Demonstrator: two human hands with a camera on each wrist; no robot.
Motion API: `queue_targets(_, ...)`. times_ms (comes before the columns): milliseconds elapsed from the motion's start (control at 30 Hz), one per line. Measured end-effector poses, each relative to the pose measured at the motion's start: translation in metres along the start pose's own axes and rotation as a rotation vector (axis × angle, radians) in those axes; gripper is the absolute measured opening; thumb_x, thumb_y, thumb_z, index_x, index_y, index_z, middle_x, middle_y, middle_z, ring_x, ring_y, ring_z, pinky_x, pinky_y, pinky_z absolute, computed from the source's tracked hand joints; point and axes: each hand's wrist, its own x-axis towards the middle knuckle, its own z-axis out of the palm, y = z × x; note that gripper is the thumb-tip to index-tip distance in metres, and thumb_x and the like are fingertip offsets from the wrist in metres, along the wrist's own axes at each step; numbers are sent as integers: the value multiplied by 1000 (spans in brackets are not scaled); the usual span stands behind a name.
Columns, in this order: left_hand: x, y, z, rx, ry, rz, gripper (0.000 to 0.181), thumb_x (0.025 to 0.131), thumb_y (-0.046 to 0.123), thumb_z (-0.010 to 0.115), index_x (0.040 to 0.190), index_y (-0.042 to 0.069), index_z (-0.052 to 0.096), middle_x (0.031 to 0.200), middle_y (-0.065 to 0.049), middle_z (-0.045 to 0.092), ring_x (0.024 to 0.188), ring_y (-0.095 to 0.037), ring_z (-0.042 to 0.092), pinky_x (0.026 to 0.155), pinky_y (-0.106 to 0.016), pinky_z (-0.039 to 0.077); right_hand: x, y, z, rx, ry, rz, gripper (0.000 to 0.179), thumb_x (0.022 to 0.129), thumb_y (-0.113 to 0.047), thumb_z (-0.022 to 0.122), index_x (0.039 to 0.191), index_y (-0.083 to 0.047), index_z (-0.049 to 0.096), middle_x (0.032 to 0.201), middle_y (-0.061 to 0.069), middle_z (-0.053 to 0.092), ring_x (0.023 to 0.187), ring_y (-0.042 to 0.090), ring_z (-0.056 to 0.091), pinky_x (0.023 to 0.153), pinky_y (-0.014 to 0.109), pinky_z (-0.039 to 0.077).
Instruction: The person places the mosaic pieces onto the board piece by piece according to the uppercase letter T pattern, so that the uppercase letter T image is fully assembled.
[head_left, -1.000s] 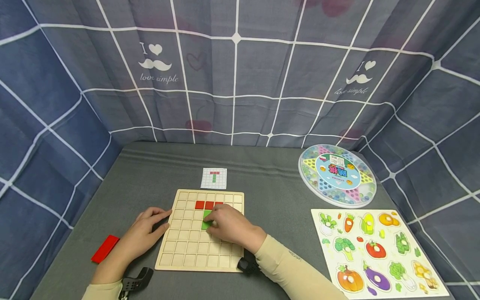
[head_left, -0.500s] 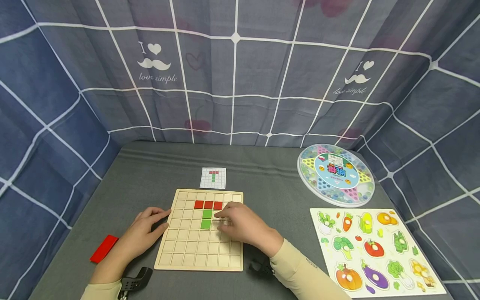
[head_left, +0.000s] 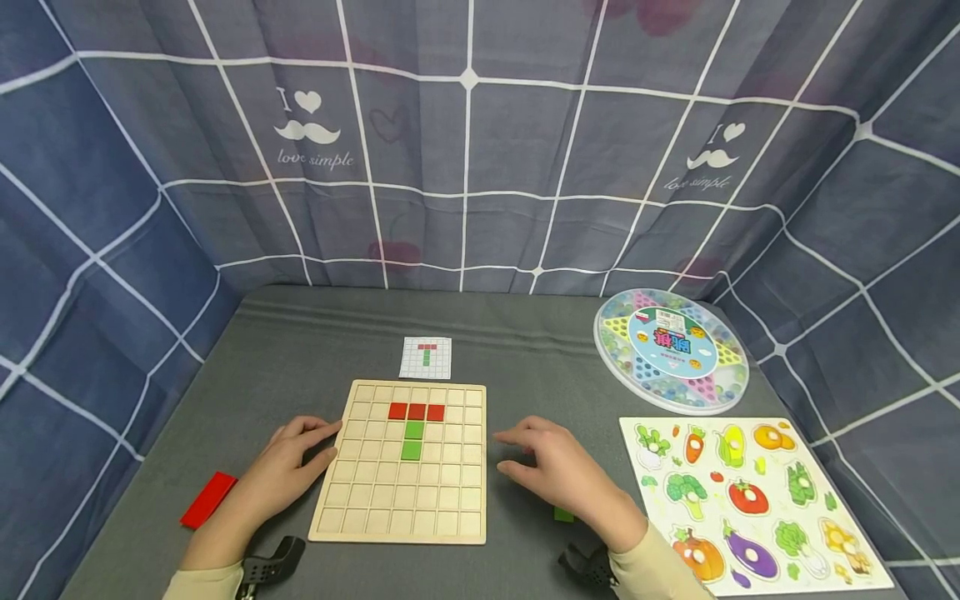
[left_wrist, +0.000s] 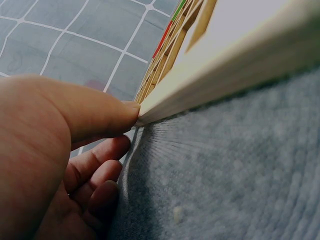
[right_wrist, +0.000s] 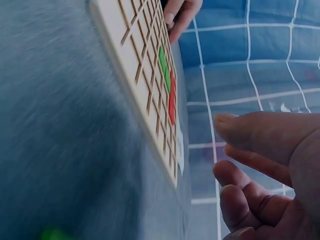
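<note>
A wooden grid board lies on the grey cloth with a row of red tiles and two green tiles below the middle one, together like a T. My left hand touches the board's left edge with thumb and fingertips; the left wrist view shows the thumb against its side. To the right of the board, my right hand is held apart from it, thumb and forefinger spread, with nothing between them. Partly under that hand a green piece shows on the cloth.
A small pattern card with a printed T lies behind the board. A red block is beside the left forearm. On the right are a round Chinese checkers box and a vegetable puzzle board.
My right hand has come off the green tiles and moved right, past the board's edge. All the tiles are now uncovered, as is the green piece on the cloth. The left hand stays put.
</note>
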Motion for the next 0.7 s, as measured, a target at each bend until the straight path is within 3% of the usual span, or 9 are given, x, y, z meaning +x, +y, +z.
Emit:
queue_targets(200, 0, 0, 1, 3, 2, 0, 42, 96, 23, 68, 133, 5, 63, 122, -13, 55, 111, -34, 49, 87, -56, 39, -29, 15, -7, -16, 39, 64, 37, 88, -26, 78, 122, -15, 72, 105, -5, 65, 82, 14, 57, 70, 29, 47)
queue_targets(433, 0, 0, 1, 4, 7, 1, 42, 95, 22, 68, 133, 5, 63, 122, -12, 55, 110, -34, 49, 87, -56, 40, -58, 28, -11, -15, 30, 164, 36, 86, -25, 79, 120, -17, 73, 103, -10, 64, 79, 8, 53, 68, 26, 45)
queue_targets(700, 0, 1, 1, 3, 15, 0, 42, 95, 20, 68, 133, 4, 63, 121, -11, 56, 108, -31, 49, 86, -53, 39, -81, 34, -13, 15, 24, 229, 35, 87, -29, 79, 120, -19, 73, 105, -14, 63, 81, 4, 53, 70, 26, 46)
